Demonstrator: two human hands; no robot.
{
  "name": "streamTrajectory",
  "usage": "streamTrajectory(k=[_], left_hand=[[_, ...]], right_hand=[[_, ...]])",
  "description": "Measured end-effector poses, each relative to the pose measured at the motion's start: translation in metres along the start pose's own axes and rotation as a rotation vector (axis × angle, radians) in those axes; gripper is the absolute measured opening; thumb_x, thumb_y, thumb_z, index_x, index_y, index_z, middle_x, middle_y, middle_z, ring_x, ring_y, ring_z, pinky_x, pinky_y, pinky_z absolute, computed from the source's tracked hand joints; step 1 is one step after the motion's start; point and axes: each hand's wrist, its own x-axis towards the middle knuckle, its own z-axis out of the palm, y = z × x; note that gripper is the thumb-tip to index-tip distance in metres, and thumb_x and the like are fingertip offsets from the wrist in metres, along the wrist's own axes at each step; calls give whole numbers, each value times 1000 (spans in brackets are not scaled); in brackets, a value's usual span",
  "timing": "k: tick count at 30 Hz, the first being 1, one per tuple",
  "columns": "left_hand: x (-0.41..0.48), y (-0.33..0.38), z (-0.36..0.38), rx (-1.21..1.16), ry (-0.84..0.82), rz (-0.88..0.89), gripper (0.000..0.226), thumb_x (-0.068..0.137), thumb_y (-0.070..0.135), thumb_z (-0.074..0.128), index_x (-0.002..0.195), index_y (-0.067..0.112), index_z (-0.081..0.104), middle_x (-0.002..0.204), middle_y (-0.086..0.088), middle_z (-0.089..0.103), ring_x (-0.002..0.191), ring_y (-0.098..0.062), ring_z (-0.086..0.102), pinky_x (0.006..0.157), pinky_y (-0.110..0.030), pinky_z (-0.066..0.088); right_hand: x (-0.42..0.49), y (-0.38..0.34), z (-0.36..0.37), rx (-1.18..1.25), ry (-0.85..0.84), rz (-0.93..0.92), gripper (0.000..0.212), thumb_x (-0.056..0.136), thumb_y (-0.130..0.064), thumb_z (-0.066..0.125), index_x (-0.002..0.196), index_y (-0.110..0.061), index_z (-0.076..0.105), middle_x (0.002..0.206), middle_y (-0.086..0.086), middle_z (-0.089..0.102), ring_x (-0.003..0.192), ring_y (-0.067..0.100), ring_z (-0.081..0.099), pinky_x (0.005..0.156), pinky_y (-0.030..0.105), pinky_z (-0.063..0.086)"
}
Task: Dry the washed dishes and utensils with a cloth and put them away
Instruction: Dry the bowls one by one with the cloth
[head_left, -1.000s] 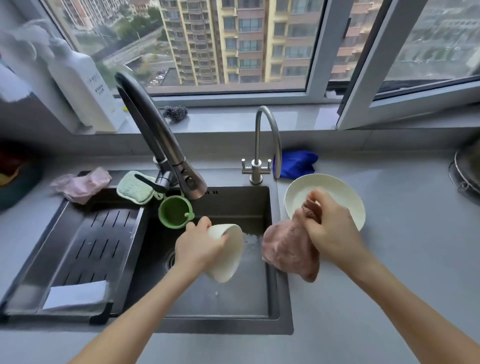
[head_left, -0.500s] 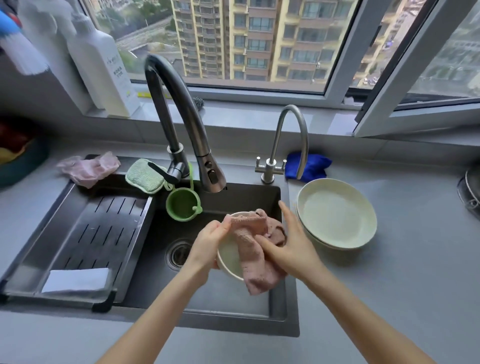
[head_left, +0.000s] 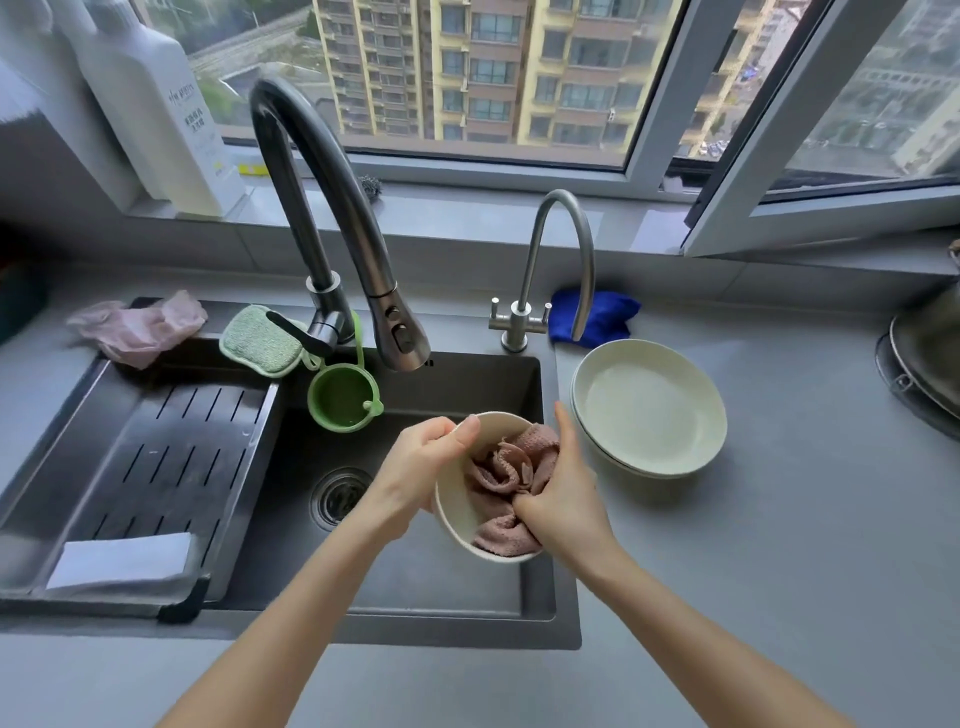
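Drying now: right hand (head_left: 563, 512) has pushed pink cloth (head_left: 506, 480) into bowl (head_left: 457, 512), gripped at the rim by left hand (head_left: 421, 467)

bowl (head_left: 454, 506): cream, round, held above the dark sink's right part, tilted with its opening up and toward the right, pink cloth inside
cloth (head_left: 511, 470): pink, textured, bunched in folds inside the bowl, lower end lapping over the near rim
plates (head_left: 649, 410): pale cream, shallow, stacked upright on the grey counter just right of the sink
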Motion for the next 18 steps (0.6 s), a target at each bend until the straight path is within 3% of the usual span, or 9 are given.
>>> streamTrajectory(k=[1,2,4,7,10,12,15,18], left_hand=[[3,2,-2,-55,-62,-35,75,64,69,65,93,0,64,89,-24,67,79,-31,66,73,-52,55],[5,4,-3,-112,-112,-74,78,66,68,66,106,2,65,104,-27,66,97,-40,65,91,-62,46],[4,11,-4,-205,-156,-105,65,75,59,61,115,9,66,116,-25,63,114,-44,56,104,-62,34],[6,17,-1,-239,-192,-129,58,81,54,54,116,9,66,117,-22,64,116,-42,55,107,-59,32],[6,25,4,-242,-254,-192,60,82,56,54,118,10,65,118,-19,65,115,-37,58,107,-55,35],[4,31,9,-242,-289,-237,60,80,59,54,116,13,67,118,-16,66,114,-34,59,107,-53,36],[6,36,16,-248,-309,-217,55,78,56,58,110,14,69,114,-16,66,115,-35,57,109,-55,32],[8,37,21,-167,-289,-175,69,67,67,65,111,13,69,115,-20,66,112,-39,59,104,-60,37]], right_hand=[[1,-4,-8,-1,-25,-42,102,71,-6,65,149,-41,8,129,-2,55,112,19,56,95,32,46],[1,-7,-16,10,-58,-76,103,71,-13,70,148,-44,9,134,-4,51,117,15,54,99,32,44],[-2,-11,-36,-11,-104,-177,97,70,-33,75,147,-44,17,147,-10,36,135,5,36,111,28,32],[-11,-13,-50,-137,-94,-451,81,74,-55,61,145,-37,26,154,-8,24,144,-2,12,117,21,15],[-13,-6,-49,-467,-74,-819,67,91,-55,45,145,-17,36,155,12,27,148,21,12,119,39,15],[-11,-4,-52,-760,-99,-977,69,95,-58,33,146,-12,36,154,16,27,147,32,13,118,46,14],[-10,-5,-56,-1029,-251,-1031,74,92,-66,30,149,-19,29,156,16,21,146,35,10,118,47,7],[-11,-8,-58,-1071,-339,-1014,65,92,-63,31,147,-27,32,154,18,29,143,37,21,117,44,9]])
